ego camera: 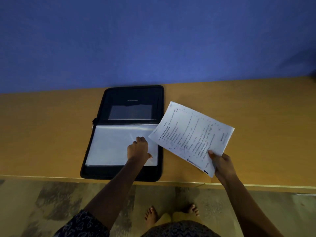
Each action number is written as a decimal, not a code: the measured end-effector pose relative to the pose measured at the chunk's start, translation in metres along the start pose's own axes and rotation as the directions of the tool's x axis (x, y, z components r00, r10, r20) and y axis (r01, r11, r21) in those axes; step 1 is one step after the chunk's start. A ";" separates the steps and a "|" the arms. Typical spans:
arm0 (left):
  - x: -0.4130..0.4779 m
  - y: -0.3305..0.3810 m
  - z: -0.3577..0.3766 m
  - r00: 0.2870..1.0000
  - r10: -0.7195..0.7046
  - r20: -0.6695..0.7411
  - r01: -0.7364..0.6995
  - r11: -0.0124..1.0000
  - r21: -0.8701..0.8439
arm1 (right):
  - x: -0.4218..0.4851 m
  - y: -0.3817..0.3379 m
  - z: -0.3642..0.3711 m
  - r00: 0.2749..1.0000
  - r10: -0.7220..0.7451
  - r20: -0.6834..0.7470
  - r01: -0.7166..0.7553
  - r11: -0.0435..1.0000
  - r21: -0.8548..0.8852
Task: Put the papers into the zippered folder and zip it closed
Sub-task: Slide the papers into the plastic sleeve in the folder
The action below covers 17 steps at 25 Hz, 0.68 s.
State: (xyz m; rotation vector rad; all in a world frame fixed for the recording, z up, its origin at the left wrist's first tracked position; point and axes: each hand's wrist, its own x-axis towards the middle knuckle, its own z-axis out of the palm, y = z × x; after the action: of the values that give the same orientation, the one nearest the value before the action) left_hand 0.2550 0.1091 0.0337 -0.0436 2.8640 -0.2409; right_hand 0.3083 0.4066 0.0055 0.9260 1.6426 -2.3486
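Observation:
A black zippered folder [95, 161] lies open on the wooden table [42, 134], its lid flat towards the wall. Clear plastic sleeves [109, 146] fill its near half. My left hand [138, 149] rests on the sleeves near their right edge, fingers curled on the top sheet; whether it pinches the sheet I cannot tell. My right hand [222, 164] holds a stack of printed papers [191, 134] by the near corner, lifted and tilted just right of the folder, its far-left corner overlapping the folder's edge.
A blue wall [153, 40] rises directly behind the table. The table's front edge [51, 177] runs across below the folder, whose near end reaches it. Patterned floor [51, 202] and bare feet [171, 212] lie beneath.

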 end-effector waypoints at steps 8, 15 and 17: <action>0.003 0.004 -0.001 0.999 0.026 -0.033 -0.025 0.999 0.041 | -0.004 0.020 0.024 0.994 0.106 -0.020 -0.107 0.989 -0.105; -0.002 0.010 0.005 0.998 0.068 0.006 -0.068 0.998 0.009 | -0.015 0.030 0.041 0.993 0.109 -0.037 -0.113 0.984 -0.138; -0.010 0.014 0.010 0.989 0.122 0.087 -0.114 0.989 -0.091 | -0.015 0.032 0.033 0.990 0.141 -0.029 -0.143 0.978 -0.155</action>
State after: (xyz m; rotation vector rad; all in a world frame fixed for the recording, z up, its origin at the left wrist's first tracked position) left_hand 0.2669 0.1216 0.0243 0.0961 2.7710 -0.0898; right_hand 0.3211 0.3609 -0.0047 0.9995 1.6788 -2.0919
